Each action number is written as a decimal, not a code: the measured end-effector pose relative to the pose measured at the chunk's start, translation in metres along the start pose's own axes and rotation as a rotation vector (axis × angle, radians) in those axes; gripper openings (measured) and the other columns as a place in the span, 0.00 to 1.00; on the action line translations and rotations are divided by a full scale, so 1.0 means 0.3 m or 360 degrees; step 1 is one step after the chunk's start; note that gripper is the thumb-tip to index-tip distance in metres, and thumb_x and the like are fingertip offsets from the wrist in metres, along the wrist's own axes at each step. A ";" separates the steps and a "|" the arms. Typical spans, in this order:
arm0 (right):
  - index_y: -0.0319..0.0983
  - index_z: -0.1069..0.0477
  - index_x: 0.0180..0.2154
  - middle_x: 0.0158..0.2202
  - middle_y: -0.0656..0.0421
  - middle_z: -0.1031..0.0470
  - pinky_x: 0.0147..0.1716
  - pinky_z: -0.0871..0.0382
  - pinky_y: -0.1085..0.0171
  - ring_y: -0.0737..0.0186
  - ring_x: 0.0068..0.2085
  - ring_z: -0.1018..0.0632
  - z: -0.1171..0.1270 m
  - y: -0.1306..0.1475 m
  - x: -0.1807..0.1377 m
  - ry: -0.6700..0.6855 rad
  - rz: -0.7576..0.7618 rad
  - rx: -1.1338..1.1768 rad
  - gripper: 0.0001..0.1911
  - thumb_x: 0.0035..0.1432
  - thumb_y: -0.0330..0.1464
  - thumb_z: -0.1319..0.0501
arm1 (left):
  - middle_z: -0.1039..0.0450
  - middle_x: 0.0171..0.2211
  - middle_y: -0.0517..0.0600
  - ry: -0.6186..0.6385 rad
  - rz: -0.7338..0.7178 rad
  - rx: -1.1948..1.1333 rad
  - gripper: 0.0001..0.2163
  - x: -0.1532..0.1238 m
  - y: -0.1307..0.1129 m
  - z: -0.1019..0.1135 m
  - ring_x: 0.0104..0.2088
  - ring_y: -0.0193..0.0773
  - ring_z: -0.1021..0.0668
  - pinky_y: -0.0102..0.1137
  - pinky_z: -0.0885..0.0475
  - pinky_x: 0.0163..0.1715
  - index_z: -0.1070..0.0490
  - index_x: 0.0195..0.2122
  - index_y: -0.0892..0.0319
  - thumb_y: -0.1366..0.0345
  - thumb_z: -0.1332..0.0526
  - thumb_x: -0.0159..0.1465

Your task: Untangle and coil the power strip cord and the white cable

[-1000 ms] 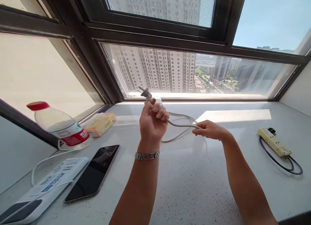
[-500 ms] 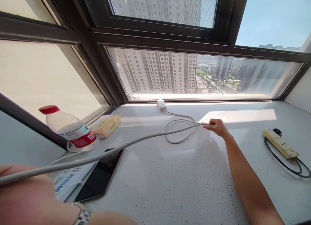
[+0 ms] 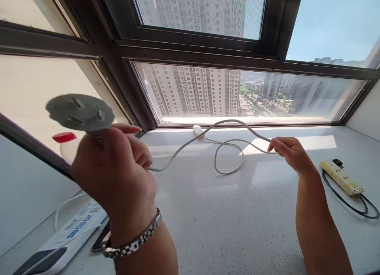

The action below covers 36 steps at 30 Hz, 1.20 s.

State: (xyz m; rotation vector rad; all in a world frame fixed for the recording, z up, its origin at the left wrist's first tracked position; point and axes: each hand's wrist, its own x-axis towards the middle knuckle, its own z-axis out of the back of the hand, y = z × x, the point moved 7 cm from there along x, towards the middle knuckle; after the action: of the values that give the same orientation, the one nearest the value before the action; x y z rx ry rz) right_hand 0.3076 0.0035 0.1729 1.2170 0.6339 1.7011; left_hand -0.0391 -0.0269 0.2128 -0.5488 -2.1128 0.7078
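My left hand [image 3: 114, 176] is raised close to the camera in a fist around the grey three-pin plug [image 3: 79, 112], whose prongs face me. From it the grey cable [image 3: 190, 142] runs across to my right hand [image 3: 289, 152], which pinches it above the sill. Beyond my right hand the cable loops on the white stone sill [image 3: 225, 215] and ends at a small white adapter [image 3: 198, 130] by the window frame. A metal watch band sits on my left wrist.
A yellow power strip [image 3: 341, 177] with a black cord lies at the right. Behind my left hand are a red-capped bottle [image 3: 63, 138], a white box [image 3: 68, 235] with blue print and a dark phone edge [image 3: 99, 243]. Dark window frames border the sill.
My left hand swung from low left up toward the camera with the plug. The cable went from taut to slack and arched. My right hand moved slightly right along it.
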 end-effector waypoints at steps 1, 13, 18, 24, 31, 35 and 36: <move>0.38 0.28 0.24 0.17 0.66 0.54 0.19 0.56 0.67 0.71 0.19 0.50 0.000 0.020 -0.008 -0.0115 -0.0008 0.0044 0.23 0.57 0.50 0.42 | 0.49 0.13 0.39 0.0160 -0.0080 0.0071 0.10 -0.012 0.015 -0.061 0.14 0.24 0.47 0.22 0.52 0.13 0.32 0.23 0.61 0.64 0.40 0.61; 0.41 0.42 0.21 0.16 0.67 0.49 0.13 0.50 0.70 0.72 0.16 0.46 -0.248 0.149 -0.048 -0.0311 0.0086 0.0677 0.26 0.58 0.54 0.44 | 0.54 0.16 0.41 0.1562 0.0876 -0.0147 0.21 -0.338 0.303 -0.403 0.18 0.27 0.50 0.28 0.55 0.16 0.42 0.17 0.59 0.53 0.36 0.57; 0.40 0.44 0.19 0.20 0.61 0.40 0.22 0.38 0.66 0.68 0.23 0.36 -0.206 0.130 -0.054 -0.0748 0.0166 0.0679 0.27 0.61 0.51 0.46 | 0.48 0.18 0.41 0.1987 0.0858 -0.0039 0.17 -0.403 0.345 -0.422 0.20 0.27 0.44 0.26 0.51 0.18 0.35 0.24 0.60 0.54 0.30 0.50; 0.42 0.30 0.39 0.46 0.55 0.30 0.42 0.31 0.59 0.55 0.49 0.29 -0.236 0.094 -0.037 -0.0528 0.0001 0.0625 0.28 0.64 0.54 0.59 | 0.46 0.18 0.41 0.1946 0.0910 -0.0127 0.18 -0.428 0.413 -0.423 0.20 0.27 0.43 0.25 0.48 0.18 0.31 0.29 0.62 0.55 0.27 0.46; 0.47 0.45 0.61 0.59 0.52 0.39 0.42 0.29 0.56 0.53 0.50 0.28 -0.316 0.077 -0.013 0.0066 0.0144 0.0619 0.38 0.58 0.62 0.57 | 0.41 0.20 0.44 0.1888 0.0839 -0.0431 0.17 -0.390 0.348 -0.421 0.22 0.29 0.38 0.26 0.41 0.21 0.36 0.25 0.60 0.53 0.32 0.55; 0.44 0.45 0.61 0.53 0.51 0.34 0.37 0.29 0.59 0.57 0.42 0.26 -0.371 0.054 0.008 0.0126 0.0366 0.0605 0.41 0.56 0.63 0.55 | 0.46 0.20 0.45 0.1458 0.0681 -0.0664 0.26 -0.280 0.213 -0.381 0.23 0.30 0.38 0.27 0.38 0.22 0.47 0.16 0.60 0.47 0.42 0.62; 0.43 0.41 0.59 0.48 0.52 0.30 0.36 0.30 0.60 0.58 0.39 0.26 -0.395 0.052 0.011 0.0193 0.0417 0.0577 0.40 0.56 0.62 0.53 | 0.47 0.19 0.44 0.1368 0.0656 -0.0723 0.26 -0.257 0.176 -0.369 0.22 0.30 0.38 0.27 0.37 0.22 0.48 0.16 0.60 0.48 0.42 0.62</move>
State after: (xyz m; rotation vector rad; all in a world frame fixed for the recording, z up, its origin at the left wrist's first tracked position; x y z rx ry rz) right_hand 0.1923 0.0110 0.1422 1.5102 0.9189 1.9452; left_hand 0.1018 -0.0011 0.1906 -1.2947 -1.3339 0.1217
